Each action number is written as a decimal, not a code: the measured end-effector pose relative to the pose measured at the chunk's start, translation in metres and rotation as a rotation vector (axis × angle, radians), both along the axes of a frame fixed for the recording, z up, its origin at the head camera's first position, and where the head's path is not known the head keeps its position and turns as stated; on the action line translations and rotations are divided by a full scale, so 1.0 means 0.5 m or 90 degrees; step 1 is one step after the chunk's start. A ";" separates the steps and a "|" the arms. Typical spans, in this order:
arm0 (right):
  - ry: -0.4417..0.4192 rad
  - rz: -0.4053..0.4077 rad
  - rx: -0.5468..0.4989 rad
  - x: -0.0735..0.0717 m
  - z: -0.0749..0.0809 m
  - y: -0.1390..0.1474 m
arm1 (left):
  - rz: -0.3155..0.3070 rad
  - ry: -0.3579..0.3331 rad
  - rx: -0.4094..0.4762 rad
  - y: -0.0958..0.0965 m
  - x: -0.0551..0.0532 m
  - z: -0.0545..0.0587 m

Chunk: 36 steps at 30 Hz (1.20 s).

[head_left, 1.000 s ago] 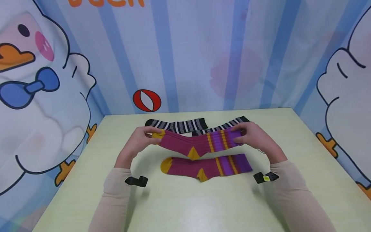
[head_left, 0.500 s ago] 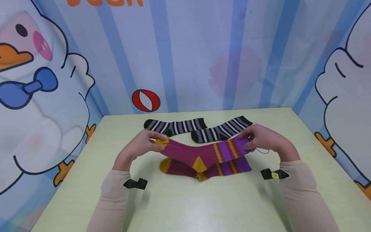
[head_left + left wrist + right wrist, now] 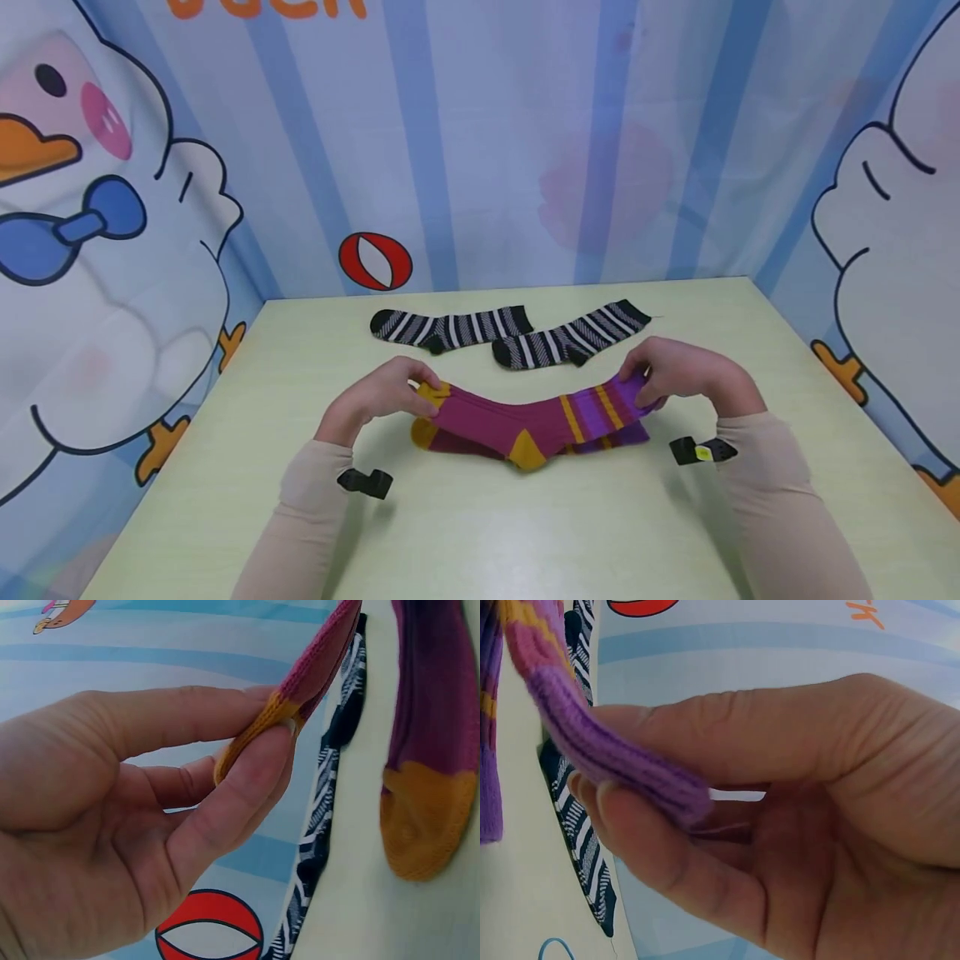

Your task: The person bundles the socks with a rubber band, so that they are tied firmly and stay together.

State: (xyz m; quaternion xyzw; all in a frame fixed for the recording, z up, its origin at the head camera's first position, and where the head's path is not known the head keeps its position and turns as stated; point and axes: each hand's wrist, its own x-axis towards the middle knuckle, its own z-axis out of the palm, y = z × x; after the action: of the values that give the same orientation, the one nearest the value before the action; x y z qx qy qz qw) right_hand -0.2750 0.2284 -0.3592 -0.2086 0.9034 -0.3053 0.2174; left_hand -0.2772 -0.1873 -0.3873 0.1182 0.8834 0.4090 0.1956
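A maroon sock (image 3: 491,421) with a mustard heel and toe and a purple striped cuff hangs between both hands, sagging in the middle. My left hand (image 3: 388,392) pinches its mustard toe between thumb and fingers. At the other end, my right hand (image 3: 678,375) pinches the purple cuff, as the right wrist view also shows. Beneath it a matching sock (image 3: 435,742) lies flat on the table, mostly hidden in the head view by the held one. The held sock's heel overlaps the lower sock's heel in that view.
Two black-and-white striped socks lie behind, a left one (image 3: 465,329) and a right one (image 3: 562,342), overlapping slightly at their near ends. A thin thread trails from the right one's cuff. The pale table (image 3: 480,533) meets a printed curtain (image 3: 495,150) at its back edge.
Both hands have brought the held sock nearer and lower, from above the matching sock to over it. The striped socks behind are now fully uncovered.
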 end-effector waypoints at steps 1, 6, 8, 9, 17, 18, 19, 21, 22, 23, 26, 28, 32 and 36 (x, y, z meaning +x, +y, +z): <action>0.003 0.002 0.004 -0.001 -0.002 -0.002 | 0.004 -0.003 -0.003 0.001 -0.002 -0.005; -0.004 -0.007 0.003 -0.003 -0.010 -0.011 | 0.018 0.011 -0.025 -0.004 -0.009 -0.016; -0.015 -0.016 -0.001 -0.003 -0.013 -0.014 | 0.018 0.021 -0.029 -0.007 -0.010 -0.015; -0.018 -0.017 -0.002 -0.003 -0.013 -0.016 | 0.015 0.023 -0.029 -0.008 -0.010 -0.014; -0.059 -0.030 -0.003 -0.006 -0.024 -0.020 | -0.022 -0.005 -0.021 -0.011 -0.013 -0.014; -0.062 -0.030 -0.002 -0.007 -0.027 -0.020 | -0.025 -0.013 -0.022 -0.011 -0.014 -0.017; -0.067 -0.031 0.000 -0.009 -0.030 -0.021 | -0.028 -0.019 -0.024 -0.011 -0.014 -0.019; -0.077 -0.032 0.003 -0.011 -0.038 -0.022 | -0.033 -0.032 -0.026 -0.012 -0.015 -0.025; -0.083 -0.033 0.004 -0.013 -0.042 -0.023 | -0.037 -0.035 -0.028 -0.013 -0.016 -0.028; -0.091 -0.035 0.004 -0.015 -0.047 -0.023 | -0.042 -0.037 -0.030 -0.014 -0.017 -0.031; -0.118 -0.041 0.007 -0.020 -0.060 -0.024 | -0.049 -0.040 -0.047 -0.014 -0.019 -0.039; -0.135 -0.048 0.011 -0.023 -0.068 -0.023 | -0.055 -0.039 -0.059 -0.013 -0.020 -0.042; -0.145 -0.050 0.026 -0.027 -0.075 -0.022 | -0.055 -0.047 -0.061 -0.011 -0.018 -0.043; -0.123 -0.041 0.048 -0.031 -0.076 -0.023 | -0.049 -0.053 -0.060 -0.009 -0.017 -0.046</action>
State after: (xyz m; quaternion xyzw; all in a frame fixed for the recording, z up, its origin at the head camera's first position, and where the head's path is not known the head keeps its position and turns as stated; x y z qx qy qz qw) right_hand -0.2907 0.2169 -0.3973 -0.1406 0.8951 -0.2969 0.3014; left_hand -0.2854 -0.1918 -0.4103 0.1253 0.8876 0.3640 0.2531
